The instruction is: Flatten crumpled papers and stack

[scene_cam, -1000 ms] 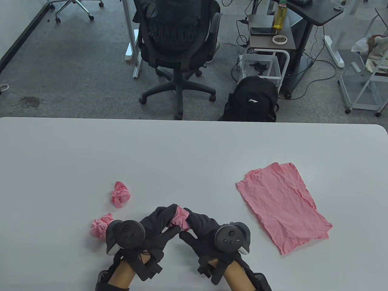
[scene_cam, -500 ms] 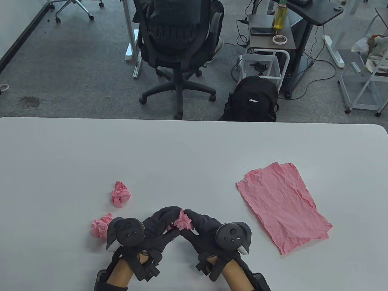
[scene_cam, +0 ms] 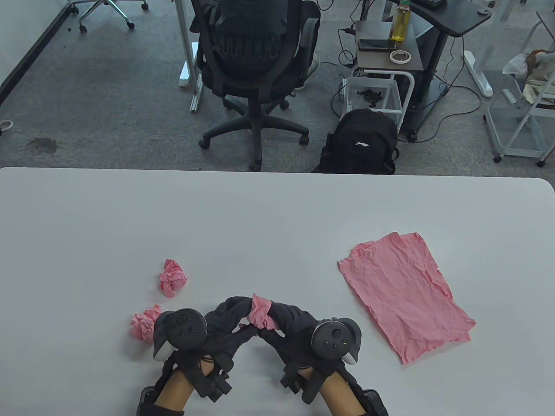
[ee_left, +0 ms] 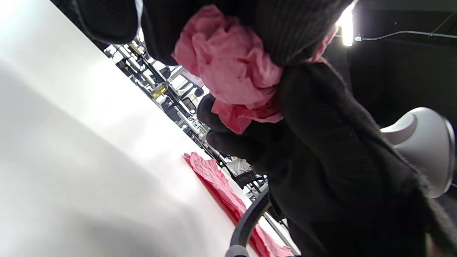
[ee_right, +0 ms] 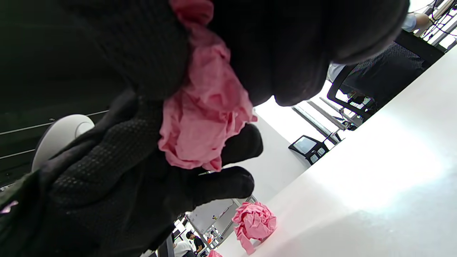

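Above the white tabletop [scene_cam: 277, 216], the left hand [scene_cam: 225, 323] and right hand [scene_cam: 290, 325] are both pinching one crumpled pink paper [scene_cam: 260, 313], each grip pressed onto it.

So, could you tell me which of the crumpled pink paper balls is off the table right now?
The crumpled ball gripped between the left hand and right hand; the other two balls lie untouched on the table.

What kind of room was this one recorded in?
Most likely an office or lab workspace: a black mesh swivel chair on grey carpet, a dark rolling desk trailing cables, and a black backpack behind the white table.
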The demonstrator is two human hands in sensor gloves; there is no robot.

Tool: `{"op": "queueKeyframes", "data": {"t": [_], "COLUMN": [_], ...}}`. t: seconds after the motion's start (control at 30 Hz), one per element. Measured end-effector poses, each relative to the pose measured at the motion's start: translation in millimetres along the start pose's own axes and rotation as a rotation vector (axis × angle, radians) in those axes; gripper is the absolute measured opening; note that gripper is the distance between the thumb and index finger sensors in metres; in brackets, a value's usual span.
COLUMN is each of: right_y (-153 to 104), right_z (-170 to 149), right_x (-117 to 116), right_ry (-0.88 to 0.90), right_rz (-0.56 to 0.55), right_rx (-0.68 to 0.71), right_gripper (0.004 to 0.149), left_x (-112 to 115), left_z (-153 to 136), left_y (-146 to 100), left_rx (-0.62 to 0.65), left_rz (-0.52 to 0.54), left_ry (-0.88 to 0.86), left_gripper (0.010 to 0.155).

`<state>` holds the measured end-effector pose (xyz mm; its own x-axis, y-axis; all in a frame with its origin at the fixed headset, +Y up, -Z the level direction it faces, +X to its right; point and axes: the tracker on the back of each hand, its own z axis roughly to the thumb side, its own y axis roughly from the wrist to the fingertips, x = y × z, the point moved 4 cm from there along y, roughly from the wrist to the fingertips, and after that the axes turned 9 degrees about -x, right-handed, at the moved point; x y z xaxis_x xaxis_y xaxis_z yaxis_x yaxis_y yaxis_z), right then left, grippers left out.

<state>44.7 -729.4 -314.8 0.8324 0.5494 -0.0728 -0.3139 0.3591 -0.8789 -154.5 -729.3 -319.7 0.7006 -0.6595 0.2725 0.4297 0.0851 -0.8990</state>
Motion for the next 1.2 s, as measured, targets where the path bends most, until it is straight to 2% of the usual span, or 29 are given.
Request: {"op": "queueKeyframes", "data": {"t": [0.4, 0.67, 0.73, 0.8, 0.83, 0.87, 0.97, 1.03, 1.2], "right_y": [-1, 0, -1, 0, 0, 0, -1, 1, 2], "right_z": [2, 0, -1, -1, -1, -1, 1, 1, -2], "right_x": [10, 9, 11, 13, 13, 13, 10, 8, 2], "right_ry": [-0.044, -0.038, -0.033, -0.01, -0.002, 0.004, -0.001, 0.001, 0.053], "right_rz": [-0.047, -0.038, -0.055, -0.07, -0.076, -0.072, -0.066, -0.046, -0.019], "right_rx": [0.001, -0.012, -0.015, -0.019, -0.022, -0.023, -0.028, -0.036, -0.045], "right_gripper": [0.057, 0.057, 0.056, 0.056, 0.055, 0.055, 0.054, 0.054, 0.055], "left_x": [4, 4, 8, 20, 23, 26, 13, 7, 1], "left_z": [4, 3, 1, 2, 2, 2, -1, -3, -10], "left_y": [-1, 0, 2, 4, 5, 5, 6, 5, 5], "left_rx": [0.049, 0.034, 0.039, 0.055, 0.054, 0.036, 0.0, -0.003, -0.024], "left_rz": [-0.031, -0.027, -0.077, -0.206, -0.242, -0.248, -0.116, -0.093, -0.067], "left_ry": [-0.039, -0.013, -0.077, -0.18, -0.203, -0.205, -0.081, -0.069, -0.125], "left_gripper": [0.063, 0.064, 0.071, 0.087, 0.094, 0.096, 0.082, 0.073, 0.063]}}
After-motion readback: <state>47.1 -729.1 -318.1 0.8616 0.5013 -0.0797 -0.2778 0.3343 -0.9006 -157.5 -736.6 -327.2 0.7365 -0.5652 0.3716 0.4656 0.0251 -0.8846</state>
